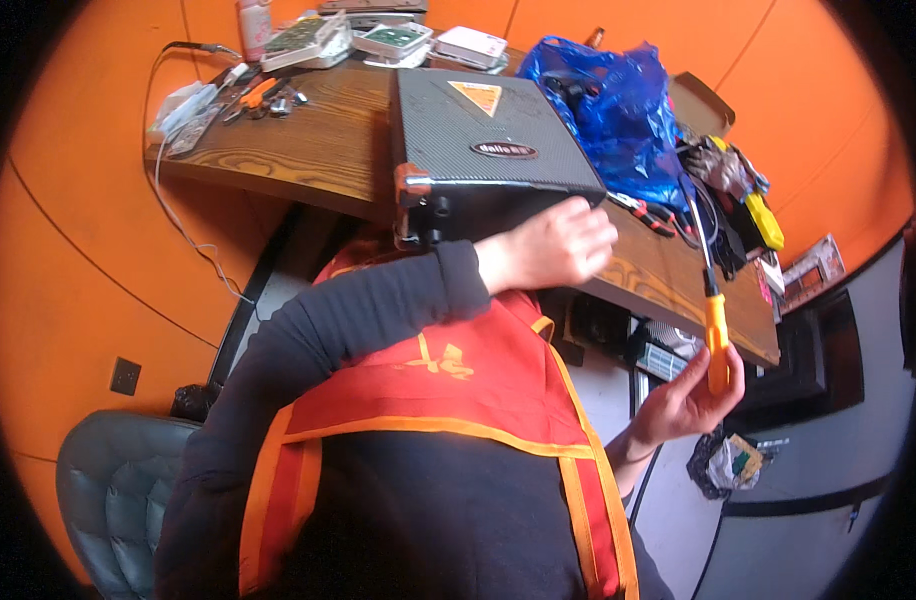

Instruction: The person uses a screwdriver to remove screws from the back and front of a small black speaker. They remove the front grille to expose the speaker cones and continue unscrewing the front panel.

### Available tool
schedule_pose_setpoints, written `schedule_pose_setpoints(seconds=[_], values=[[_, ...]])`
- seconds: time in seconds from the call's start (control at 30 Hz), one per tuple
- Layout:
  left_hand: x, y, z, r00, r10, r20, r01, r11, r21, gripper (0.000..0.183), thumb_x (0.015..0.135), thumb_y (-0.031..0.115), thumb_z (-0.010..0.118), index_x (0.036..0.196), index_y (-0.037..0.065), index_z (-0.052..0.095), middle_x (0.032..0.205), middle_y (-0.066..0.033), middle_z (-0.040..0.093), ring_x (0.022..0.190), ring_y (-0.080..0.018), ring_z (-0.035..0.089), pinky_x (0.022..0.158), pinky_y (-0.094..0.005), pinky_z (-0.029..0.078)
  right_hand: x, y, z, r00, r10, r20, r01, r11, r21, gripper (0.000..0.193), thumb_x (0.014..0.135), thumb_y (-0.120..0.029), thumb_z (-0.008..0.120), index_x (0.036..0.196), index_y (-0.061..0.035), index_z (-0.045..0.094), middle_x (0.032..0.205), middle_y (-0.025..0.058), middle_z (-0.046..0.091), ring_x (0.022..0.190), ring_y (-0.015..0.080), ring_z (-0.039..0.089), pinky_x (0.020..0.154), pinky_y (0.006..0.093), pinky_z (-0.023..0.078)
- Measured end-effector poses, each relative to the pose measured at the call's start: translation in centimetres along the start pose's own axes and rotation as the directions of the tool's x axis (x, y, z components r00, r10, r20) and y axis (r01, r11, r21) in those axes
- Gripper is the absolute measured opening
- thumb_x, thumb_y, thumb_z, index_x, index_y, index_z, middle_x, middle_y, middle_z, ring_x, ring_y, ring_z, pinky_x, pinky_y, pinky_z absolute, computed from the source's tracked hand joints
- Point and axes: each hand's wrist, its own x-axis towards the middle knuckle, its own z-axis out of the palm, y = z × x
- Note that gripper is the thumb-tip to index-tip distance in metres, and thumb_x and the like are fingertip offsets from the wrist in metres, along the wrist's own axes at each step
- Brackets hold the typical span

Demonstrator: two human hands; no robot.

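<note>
Our left hand (553, 245) presses curled fingers on the black box (488, 150); our right hand (690, 395) wraps around the orange screwdriver (715, 335).

Left hand (553, 245) reaches forward, fingers curled; right hand (690, 395) raised, grip closed.

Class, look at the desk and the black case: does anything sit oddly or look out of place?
The black case overhangs the wooden desk edge, steadied by the left hand. The right hand holds an orange screwdriver.
</note>
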Motion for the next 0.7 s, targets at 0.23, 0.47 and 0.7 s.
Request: schedule_pose_setpoints(seconds=[0.23, 0.47, 0.7], values=[[-8.5, -3.5, -9.4, 0.912, -0.236, -0.336, 0.286, 0.953, 0.105, 0.018, 0.066, 0.014, 0.067, 0.085, 0.015, 0.066, 0.094, -0.0040, 0.061, 0.088, -0.0197, 0.058, 0.072, -0.0329, 0.042, 0.2, 0.2, -0.1, 0.993, -0.062, -0.102, 0.059, 0.998, -0.033, 0.023, 0.087, -0.002, 0.058, 0.110, 0.0009, 0.054, 0.104, 0.0134, 0.060, 0.090, 0.0178, 0.059, 0.081, 0.0222, 0.049], [-22.8, -16.0, -12.4, 0.440, -0.892, -0.103, 0.876, 0.402, 0.266, 0.010, 0.074, 0.018, 0.068, 0.081, 0.011, 0.070, 0.088, -0.0050, 0.064, 0.088, -0.0243, 0.058, 0.078, -0.0385, 0.042, 0.0, -0.3, 0.9, 0.991, -0.126, -0.050, 0.126, 0.992, -0.022, 0.026, 0.087, -0.002, 0.058, 0.113, 0.0003, 0.054, 0.107, 0.0132, 0.059, 0.094, 0.0197, 0.060, 0.084, 0.0237, 0.050], [-26.4, -22.6, -11.3, 0.398, -0.906, 0.142, 0.830, 0.422, 0.364, 0.015, 0.074, 0.012, 0.066, 0.087, 0.007, 0.069, 0.091, -0.0120, 0.066, 0.094, -0.0282, 0.059, 0.083, -0.0380, 0.046, 0.0, -0.9, 0.9, 0.996, -0.085, 0.022, 0.085, 0.996, 0.006, 0.026, 0.086, 0.004, 0.056, 0.112, 0.0016, 0.050, 0.108, 0.0144, 0.055, 0.097, 0.0213, 0.056, 0.086, 0.0278, 0.048]])
